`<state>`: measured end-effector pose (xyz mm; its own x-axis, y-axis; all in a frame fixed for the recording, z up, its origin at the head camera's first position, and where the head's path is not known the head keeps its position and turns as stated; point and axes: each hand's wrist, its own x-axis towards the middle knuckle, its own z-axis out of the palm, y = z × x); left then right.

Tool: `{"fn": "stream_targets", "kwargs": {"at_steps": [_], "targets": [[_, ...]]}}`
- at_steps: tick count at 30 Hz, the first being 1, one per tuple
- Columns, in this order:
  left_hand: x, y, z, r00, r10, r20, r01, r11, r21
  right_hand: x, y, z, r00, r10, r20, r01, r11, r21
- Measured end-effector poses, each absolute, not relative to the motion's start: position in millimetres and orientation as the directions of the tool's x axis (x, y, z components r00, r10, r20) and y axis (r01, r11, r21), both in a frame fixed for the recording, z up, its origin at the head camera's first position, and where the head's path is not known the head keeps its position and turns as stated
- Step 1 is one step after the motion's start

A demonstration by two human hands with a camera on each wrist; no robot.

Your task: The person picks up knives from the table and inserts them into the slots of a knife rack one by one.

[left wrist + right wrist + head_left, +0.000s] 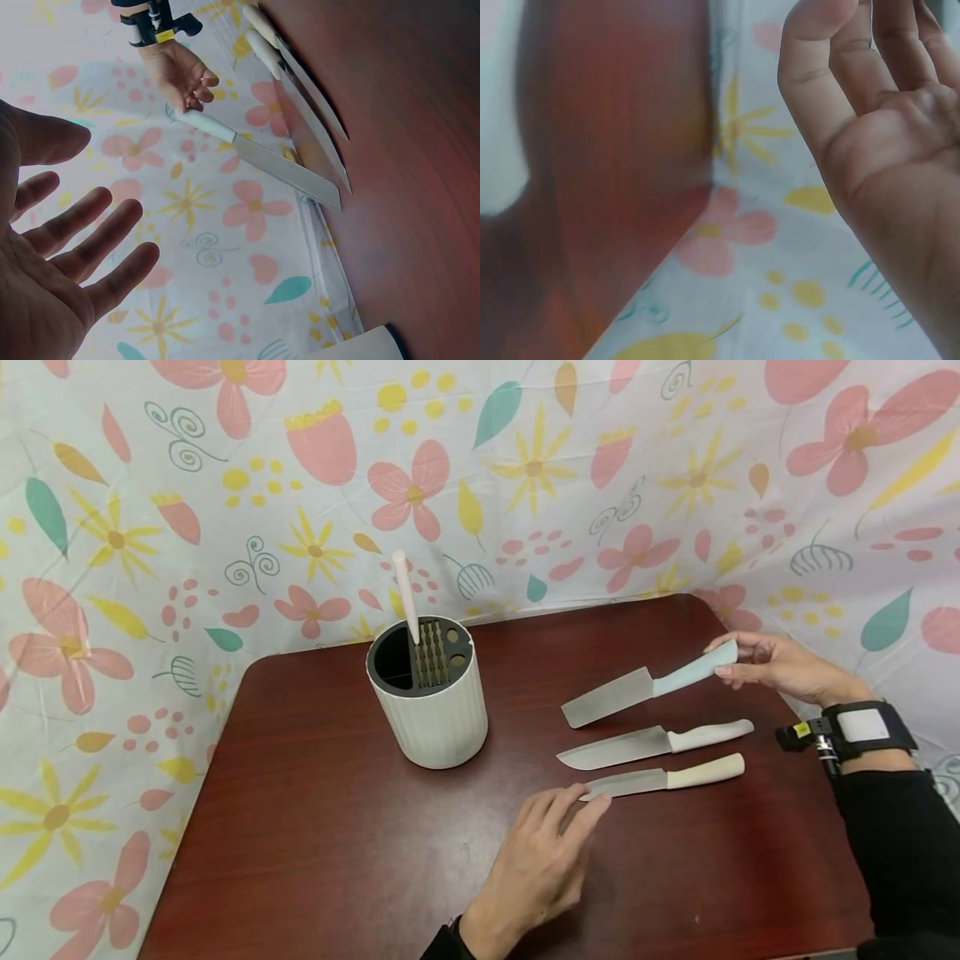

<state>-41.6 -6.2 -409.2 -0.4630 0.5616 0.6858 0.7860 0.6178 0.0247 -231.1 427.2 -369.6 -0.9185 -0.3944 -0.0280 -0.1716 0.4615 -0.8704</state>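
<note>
The knife holder (441, 731) stands on the table (300, 827) toward the far edge, left of the middle; a handle (406, 597) rises from its top between the left compartment and the slots, leaning left. Right of the holder, three blades point left, their handles toward the table's right edge: the cleaver (626, 695) farthest back, the chef's knife (637, 747) before it, the kitchen knife (652, 780) nearest. The right hand (787, 668), by the right edge near the far-right corner, holds the cleaver's handle end. The left hand (540, 856) is before the kitchen knife's tip; contact is unclear. A cloth (510, 485) hangs behind the far edge.
</note>
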Motion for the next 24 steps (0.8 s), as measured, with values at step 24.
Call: {"fn": "stream_targets", "kwargs": {"at_steps": [24], "targets": [[-47.9,-18.7,-402.3,-0.454,0.476,0.753,0.760,0.648,0.049,-213.6,349.5,-322.9,-0.889,-0.418,0.187,-0.348,0.351,-0.869]]}}
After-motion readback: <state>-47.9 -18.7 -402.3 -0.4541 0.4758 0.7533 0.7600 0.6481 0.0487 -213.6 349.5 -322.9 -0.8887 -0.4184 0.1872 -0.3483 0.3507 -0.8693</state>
